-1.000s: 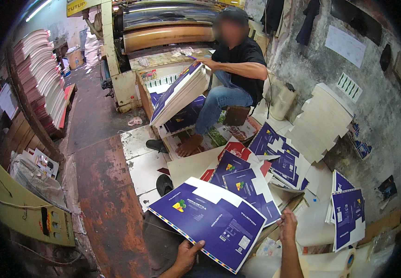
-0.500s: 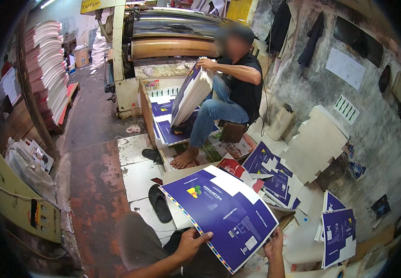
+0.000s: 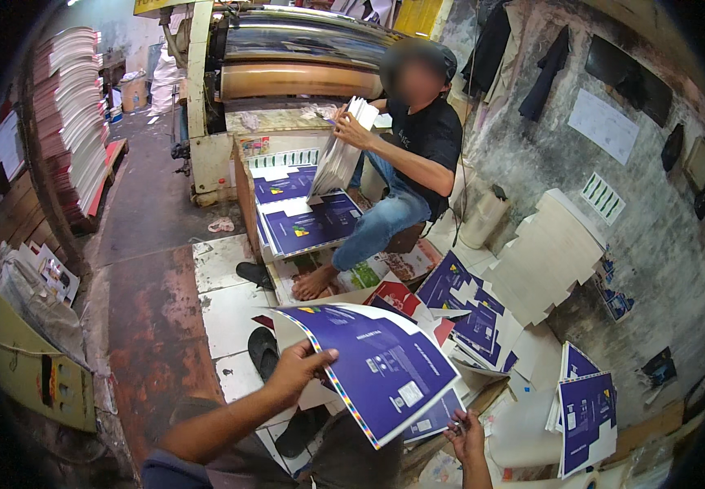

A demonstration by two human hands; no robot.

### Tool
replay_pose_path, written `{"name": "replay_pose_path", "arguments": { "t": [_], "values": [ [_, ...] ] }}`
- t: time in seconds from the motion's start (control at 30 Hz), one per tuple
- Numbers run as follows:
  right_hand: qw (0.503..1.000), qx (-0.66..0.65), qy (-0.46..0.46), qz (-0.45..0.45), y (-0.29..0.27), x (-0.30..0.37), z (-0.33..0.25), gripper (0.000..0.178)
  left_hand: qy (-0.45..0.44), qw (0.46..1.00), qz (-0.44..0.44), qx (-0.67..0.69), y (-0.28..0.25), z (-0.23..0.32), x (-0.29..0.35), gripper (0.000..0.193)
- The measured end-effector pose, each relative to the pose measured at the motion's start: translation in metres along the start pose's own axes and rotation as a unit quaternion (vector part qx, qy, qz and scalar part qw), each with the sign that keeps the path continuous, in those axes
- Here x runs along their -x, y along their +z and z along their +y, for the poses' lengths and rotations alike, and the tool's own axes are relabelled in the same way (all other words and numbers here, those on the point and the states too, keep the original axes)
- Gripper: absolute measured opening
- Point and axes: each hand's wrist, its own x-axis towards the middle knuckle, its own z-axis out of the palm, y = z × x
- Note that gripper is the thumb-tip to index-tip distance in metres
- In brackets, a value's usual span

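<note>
My left hand point(image 3: 303, 372) grips the left edge of a large printed purple sheet point(image 3: 377, 359), thumb on top and fingers beneath. The sheet bows in the air over my lap, a strip of coloured marks along its held edge. Under its lower right corner shows part of another purple sheet point(image 3: 435, 420). My right hand point(image 3: 468, 444) is beside that lower sheet, fingers parted and curled a little, with nothing visible in them. Whether its fingertips touch the sheet's edge is hard to see.
Across from me a seated person point(image 3: 422, 155) holds a thick stack of sheets point(image 3: 344, 155) over a pile of purple sheets point(image 3: 307, 224). Cut purple scraps point(image 3: 466, 314) lie ahead, more sheets point(image 3: 587, 420) at the right. A roller machine point(image 3: 303, 49) stands behind; black sandals point(image 3: 264, 352) lie on the tiles.
My right hand has let go of the sheet's right edge. My left hand has lifted the sheet leftward, uncovering part of another below. The other person's stack has tipped more upright.
</note>
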Motion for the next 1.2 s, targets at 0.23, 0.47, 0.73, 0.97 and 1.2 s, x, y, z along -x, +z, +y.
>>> {"name": "replay_pose_path", "arguments": {
  "t": [0.23,0.47,0.73,0.97,1.2],
  "values": [
    [0.985,0.162,-0.060,-0.003,0.040,0.002,0.007,0.032,0.024,0.998,0.052,0.026,-0.059,0.027,-0.020,0.027],
    [0.827,0.367,-0.387,-0.174,0.213,-0.010,-0.028,0.026,0.077,0.984,0.156,0.043,-0.099,0.043,-0.012,0.030],
    [0.862,0.280,-0.239,-0.348,0.345,-0.065,0.036,0.028,0.132,0.943,0.298,0.072,-0.145,0.058,0.021,0.031],
    [0.873,0.238,-0.146,-0.400,0.396,-0.054,0.049,0.031,0.184,0.909,0.367,0.074,-0.195,0.037,0.093,0.043],
    [0.863,0.245,-0.096,-0.430,0.391,-0.054,0.063,0.031,0.241,0.867,0.433,0.059,-0.170,0.056,0.140,0.043]
  ]
}}
